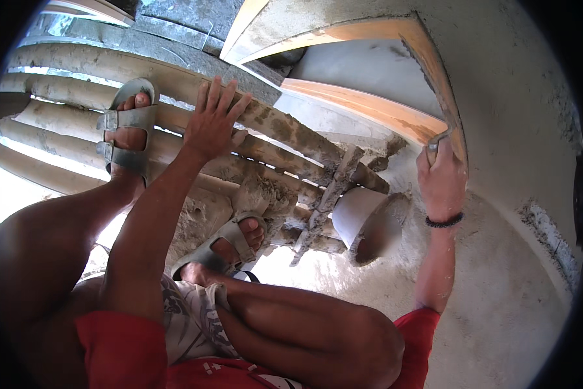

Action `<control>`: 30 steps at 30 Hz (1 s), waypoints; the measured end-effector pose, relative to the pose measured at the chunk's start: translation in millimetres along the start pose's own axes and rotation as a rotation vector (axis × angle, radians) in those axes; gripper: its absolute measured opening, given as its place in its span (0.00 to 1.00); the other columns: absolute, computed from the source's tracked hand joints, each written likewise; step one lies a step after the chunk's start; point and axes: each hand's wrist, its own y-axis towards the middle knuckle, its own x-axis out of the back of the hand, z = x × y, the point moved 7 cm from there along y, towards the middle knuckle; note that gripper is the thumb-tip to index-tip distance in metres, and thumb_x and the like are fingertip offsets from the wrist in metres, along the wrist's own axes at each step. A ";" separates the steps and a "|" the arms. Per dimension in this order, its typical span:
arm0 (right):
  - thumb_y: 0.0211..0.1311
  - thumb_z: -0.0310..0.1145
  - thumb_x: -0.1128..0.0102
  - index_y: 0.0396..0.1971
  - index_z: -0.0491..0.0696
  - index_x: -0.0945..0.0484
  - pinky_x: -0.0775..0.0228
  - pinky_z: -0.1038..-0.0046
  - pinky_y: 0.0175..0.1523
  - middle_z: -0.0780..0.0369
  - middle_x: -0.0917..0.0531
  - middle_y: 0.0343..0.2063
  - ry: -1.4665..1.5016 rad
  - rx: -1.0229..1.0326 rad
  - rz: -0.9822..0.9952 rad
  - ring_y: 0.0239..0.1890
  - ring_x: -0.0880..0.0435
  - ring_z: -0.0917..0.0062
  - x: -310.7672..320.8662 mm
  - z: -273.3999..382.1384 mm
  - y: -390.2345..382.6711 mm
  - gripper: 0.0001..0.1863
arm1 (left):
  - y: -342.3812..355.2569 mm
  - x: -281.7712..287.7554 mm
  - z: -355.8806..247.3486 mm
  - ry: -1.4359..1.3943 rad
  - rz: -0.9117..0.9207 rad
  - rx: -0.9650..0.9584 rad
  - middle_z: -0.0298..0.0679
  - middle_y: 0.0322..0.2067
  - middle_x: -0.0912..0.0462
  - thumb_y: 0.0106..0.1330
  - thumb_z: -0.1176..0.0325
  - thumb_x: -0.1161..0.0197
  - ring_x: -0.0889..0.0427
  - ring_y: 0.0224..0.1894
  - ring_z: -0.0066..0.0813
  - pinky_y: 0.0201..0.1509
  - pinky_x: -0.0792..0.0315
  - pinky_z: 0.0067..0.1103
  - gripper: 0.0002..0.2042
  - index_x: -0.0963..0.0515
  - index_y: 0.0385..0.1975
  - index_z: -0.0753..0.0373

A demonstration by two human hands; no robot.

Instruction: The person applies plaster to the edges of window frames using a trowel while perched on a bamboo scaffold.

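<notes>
Nearest the cam are the person's bent R knee (366,343) and a red shirt (126,350), w/ patterned shorts (197,321) btwn the legs. L hand (211,126) is open, fingers spread, laid on the uppermost of several mud-caked poles (77,61) that run side by side; it grips nothing visible. R hand (442,175) is closed around a small tool (433,152), only a bit of it showing past the fingers, so exact type can't be told. Tool is at the lower R corner of an orange-brown wooden frame (363,104), which is set in a grey plastered wall (518,129). Dark beaded band (444,222) on the R wrist. Feet are in grey strapped sandals (130,123): L one on the poles, R one lower down, nr a mud-covered lump (255,194). A rough crosspiece (328,204) lies across the poles' R ends; just beside it, a tipped whitish bucket-like container (356,211) w/ a dirty rim, mouth toward lower R; contents blurred.
</notes>
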 end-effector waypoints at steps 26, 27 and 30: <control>0.61 0.34 0.41 0.32 0.43 0.28 0.27 0.54 0.36 0.48 0.19 0.25 0.055 0.091 -0.064 0.31 0.19 0.50 -11.8 -12.8 -2.5 0.10 | -1.6 -0.6 0.9 -0.007 -0.020 -0.005 0.47 0.70 0.48 0.55 0.48 0.34 0.55 0.72 0.55 0.74 0.60 0.48 0.40 0.41 0.69 0.48; 0.61 0.35 0.41 0.32 0.43 0.28 0.27 0.54 0.35 0.48 0.19 0.25 0.048 0.065 -0.097 0.31 0.18 0.50 -14.5 -16.4 -4.7 0.10 | -1.8 -0.6 -0.1 -0.010 -0.029 -0.010 0.47 0.70 0.48 0.55 0.49 0.33 0.55 0.72 0.55 0.74 0.60 0.48 0.40 0.41 0.69 0.48; 0.61 0.35 0.41 0.33 0.44 0.28 0.27 0.54 0.34 0.48 0.19 0.24 0.039 0.015 -0.174 0.30 0.18 0.51 -17.1 -21.7 -7.6 0.10 | -1.3 0.8 -1.4 -0.011 -0.038 -0.015 0.47 0.69 0.48 0.55 0.49 0.33 0.55 0.72 0.55 0.74 0.59 0.48 0.40 0.41 0.69 0.48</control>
